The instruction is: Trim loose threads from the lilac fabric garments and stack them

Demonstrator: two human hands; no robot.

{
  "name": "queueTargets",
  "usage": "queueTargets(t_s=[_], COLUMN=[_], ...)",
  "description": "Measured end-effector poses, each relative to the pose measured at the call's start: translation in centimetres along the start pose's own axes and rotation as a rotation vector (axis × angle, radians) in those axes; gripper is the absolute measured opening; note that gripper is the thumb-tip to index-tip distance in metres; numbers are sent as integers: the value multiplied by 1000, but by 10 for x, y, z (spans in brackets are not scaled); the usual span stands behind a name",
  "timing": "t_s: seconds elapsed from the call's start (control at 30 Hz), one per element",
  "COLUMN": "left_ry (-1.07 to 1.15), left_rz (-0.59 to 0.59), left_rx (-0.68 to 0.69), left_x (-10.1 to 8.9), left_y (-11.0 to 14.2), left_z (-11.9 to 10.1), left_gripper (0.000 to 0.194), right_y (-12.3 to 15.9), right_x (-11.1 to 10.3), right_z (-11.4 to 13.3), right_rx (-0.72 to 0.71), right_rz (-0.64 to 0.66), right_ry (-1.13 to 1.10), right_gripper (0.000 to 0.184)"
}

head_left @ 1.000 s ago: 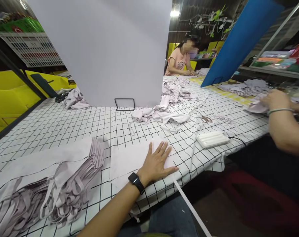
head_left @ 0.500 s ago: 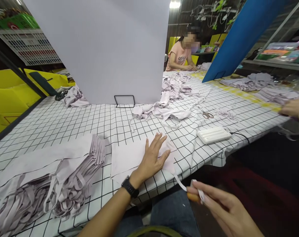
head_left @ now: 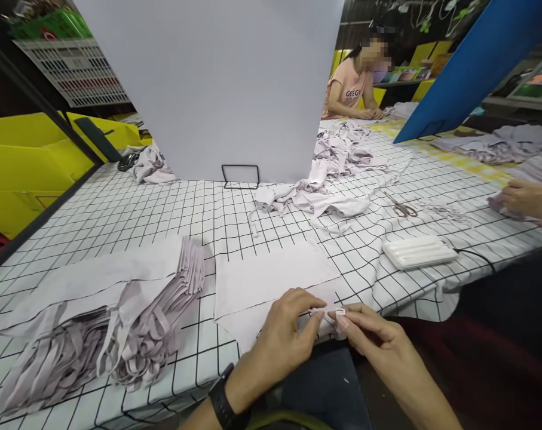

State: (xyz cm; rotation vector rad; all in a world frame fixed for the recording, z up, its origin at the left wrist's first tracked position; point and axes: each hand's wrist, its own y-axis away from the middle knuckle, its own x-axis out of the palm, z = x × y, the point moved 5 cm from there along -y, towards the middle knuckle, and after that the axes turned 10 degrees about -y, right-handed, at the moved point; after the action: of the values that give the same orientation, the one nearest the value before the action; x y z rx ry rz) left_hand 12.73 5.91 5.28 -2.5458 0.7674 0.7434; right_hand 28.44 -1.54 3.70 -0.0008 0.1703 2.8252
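Observation:
A pale lilac cloth piece point(head_left: 271, 275) lies flat near the table's front edge, with a seam across it. At its near right corner, my left hand point(head_left: 288, 334) is closed in a pinch on the narrow fabric strap. My right hand point(head_left: 382, 343) pinches the strap's folded white end point(head_left: 340, 312) just to the right, the fingertips of both hands almost meeting. A dark watch sits on my left wrist. To the left lies a thick stack of similar cloth pieces point(head_left: 104, 263), their looped straps point(head_left: 136, 340) bunched toward me.
A white power strip point(head_left: 418, 252) with a black cable and brown-handled scissors point(head_left: 405, 209) lie to the right. Loose cloth point(head_left: 315, 200) heaps before a large white panel point(head_left: 217, 89). A co-worker's hand point(head_left: 528, 200) holds cloth at the right; another person point(head_left: 349, 89) sits at the back.
My left hand has gone from lying spread on the cloth to pinching the strap. My right hand has moved up and left with the strap end, toward it. The view has shifted right-to-left slightly.

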Motion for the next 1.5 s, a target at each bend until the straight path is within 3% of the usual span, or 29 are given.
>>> queueTargets(t_s=[0.13,0.27,0.37,0.53,0.73,0.87,1.07,1.3,1.5], left_ry=[-379,-602,-702,-670,-563,-540,-563,-590,-603], left_rz=[21,163,207,163,14,-78,-102,-117,-122], left_rx=[56,64,80,86,118,186,239,262,265], left_x=[-2,8,13,16,16,15,15,17,16], left_y=[-14,-32,-40,-42,-40,-37,-37,-37,-37], left_z=[19,28,28,34,38,35,33,32,31], left_gripper=[21,11,16,19,19,20,22,20,23], right_y=[-2,-15,-26,-37,-44,-51,-56,-57,-60], right_x=[-1,6,10,20,33,31,28,32,33], right_z=[-17,-19,-21,-29,-29,-35,-45,-39,-39], right_rx=[216,247,255,330,375,388,413,414,394], right_rz=[-26,-36,-16,-17,-95,-132,-114,-197,-159], right_ry=[-64,-81,-59,-99,-198,-257,-313,-405,-392], right_gripper=[44,44,41,43,44,47,46,50,47])
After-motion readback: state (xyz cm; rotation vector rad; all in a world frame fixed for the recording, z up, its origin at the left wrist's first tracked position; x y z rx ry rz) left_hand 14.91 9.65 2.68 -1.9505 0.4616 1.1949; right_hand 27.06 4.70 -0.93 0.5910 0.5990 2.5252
